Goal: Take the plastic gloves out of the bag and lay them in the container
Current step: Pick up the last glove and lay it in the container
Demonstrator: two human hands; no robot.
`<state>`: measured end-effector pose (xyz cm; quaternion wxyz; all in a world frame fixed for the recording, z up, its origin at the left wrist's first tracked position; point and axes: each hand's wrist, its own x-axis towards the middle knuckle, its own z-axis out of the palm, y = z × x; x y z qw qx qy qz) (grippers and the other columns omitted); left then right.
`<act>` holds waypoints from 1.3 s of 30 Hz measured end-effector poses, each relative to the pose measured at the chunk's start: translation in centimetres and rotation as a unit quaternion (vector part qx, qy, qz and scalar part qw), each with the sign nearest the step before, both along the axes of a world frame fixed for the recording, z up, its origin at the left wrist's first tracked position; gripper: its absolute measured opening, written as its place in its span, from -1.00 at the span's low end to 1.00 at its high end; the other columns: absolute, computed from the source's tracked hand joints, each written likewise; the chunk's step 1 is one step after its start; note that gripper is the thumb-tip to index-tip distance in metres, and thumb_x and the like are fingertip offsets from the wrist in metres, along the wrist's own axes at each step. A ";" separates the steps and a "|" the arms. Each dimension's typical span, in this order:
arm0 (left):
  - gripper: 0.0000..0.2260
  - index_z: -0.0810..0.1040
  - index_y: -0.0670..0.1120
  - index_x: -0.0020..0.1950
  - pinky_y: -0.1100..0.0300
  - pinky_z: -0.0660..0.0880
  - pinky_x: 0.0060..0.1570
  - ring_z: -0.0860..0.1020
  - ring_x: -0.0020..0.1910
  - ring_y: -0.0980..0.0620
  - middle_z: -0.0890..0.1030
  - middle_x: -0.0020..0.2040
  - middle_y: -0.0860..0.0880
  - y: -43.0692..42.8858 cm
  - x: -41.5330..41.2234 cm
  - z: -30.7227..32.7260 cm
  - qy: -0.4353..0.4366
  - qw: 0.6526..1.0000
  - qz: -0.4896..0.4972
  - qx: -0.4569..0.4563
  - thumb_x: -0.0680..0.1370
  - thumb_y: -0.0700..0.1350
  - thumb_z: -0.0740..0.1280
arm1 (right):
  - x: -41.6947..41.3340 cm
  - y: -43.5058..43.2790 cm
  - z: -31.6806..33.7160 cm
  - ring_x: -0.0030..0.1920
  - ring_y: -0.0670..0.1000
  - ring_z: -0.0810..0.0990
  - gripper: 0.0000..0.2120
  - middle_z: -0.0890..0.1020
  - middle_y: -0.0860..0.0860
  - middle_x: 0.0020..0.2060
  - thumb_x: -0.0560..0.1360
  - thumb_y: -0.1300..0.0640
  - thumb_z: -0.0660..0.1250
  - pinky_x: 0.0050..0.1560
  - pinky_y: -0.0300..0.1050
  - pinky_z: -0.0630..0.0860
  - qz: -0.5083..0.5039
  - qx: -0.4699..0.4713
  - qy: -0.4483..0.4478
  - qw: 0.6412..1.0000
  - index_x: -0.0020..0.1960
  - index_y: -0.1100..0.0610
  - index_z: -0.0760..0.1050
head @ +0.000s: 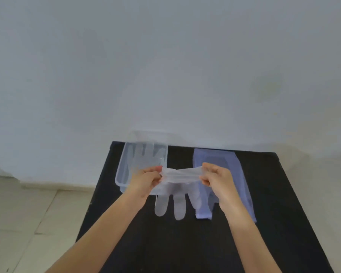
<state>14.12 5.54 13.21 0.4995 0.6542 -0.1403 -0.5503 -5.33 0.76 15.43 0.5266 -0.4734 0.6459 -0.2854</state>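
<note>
Forearms: nearest the camera, both bare forearms reached forward over the black table, converging toward the clear container, which serves here as the landmark.
Left hand: the left hand was closed in a pinch on one end of the plastic glove, at the container's near right corner, partly over its rim.
Right hand: the right hand was likewise pinched shut on the glove's other end, well to the right of the container and above the bag.
Why held so: the cuff edge was drawn taut between the two hands, probably to spread the thin film flat so it would lie smooth instead of crumpling.
Glove in hand: it hung just right of the container, its fingers pointing toward the camera; whether their tips touched the table I cannot tell.
Gloves already placed: at least one clear glove lay flat inside the container, fingers pointing to its far end.
Container: it sat at the table's far left corner, long side running away from the camera, so a flattened glove fits lengthwise.
Bag: the pale bluish plastic bag lay flat to the right of the container, within easy reach of the right hand; what remained inside was not visible.
Step, judged: this glove was out of the bag and next had to shift left over the container.
</note>
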 end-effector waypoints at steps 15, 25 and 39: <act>-0.62 0.53 -0.22 0.28 0.11 0.50 0.22 0.60 0.11 -0.09 0.58 0.22 -0.13 -11.9 11.8 3.3 -0.117 0.989 -0.015 -0.088 0.48 -0.42 0.25 | 13.8 -10.1 2.8 0.23 0.09 0.58 -0.48 0.51 0.05 0.36 0.48 0.37 0.26 0.34 0.00 0.48 -0.011 -0.092 -0.065 0.994 0.43 0.20 0.40; -0.66 0.56 -0.08 0.28 0.56 0.43 -0.02 0.59 0.12 0.13 0.64 0.14 0.01 -10.5 14.5 1.6 -0.310 0.938 -0.061 -0.145 0.55 -0.32 0.26 | 15.8 -9.7 -0.8 -0.01 0.30 0.62 -0.47 0.58 0.38 0.11 0.49 0.35 0.31 0.06 -0.35 0.54 0.001 -0.127 -0.081 0.989 0.43 0.04 0.43; -0.67 0.51 -0.17 0.32 0.31 0.25 0.32 0.48 0.33 -0.02 0.52 0.34 -0.08 -5.5 13.8 -6.4 -0.421 0.891 -0.160 -0.057 0.57 -0.34 0.21 | 15.8 -5.5 -8.1 -0.44 -0.17 0.45 -0.40 0.48 0.06 -0.43 0.51 0.36 0.27 -0.37 -0.49 0.42 0.111 -0.015 0.063 0.992 0.51 0.10 0.27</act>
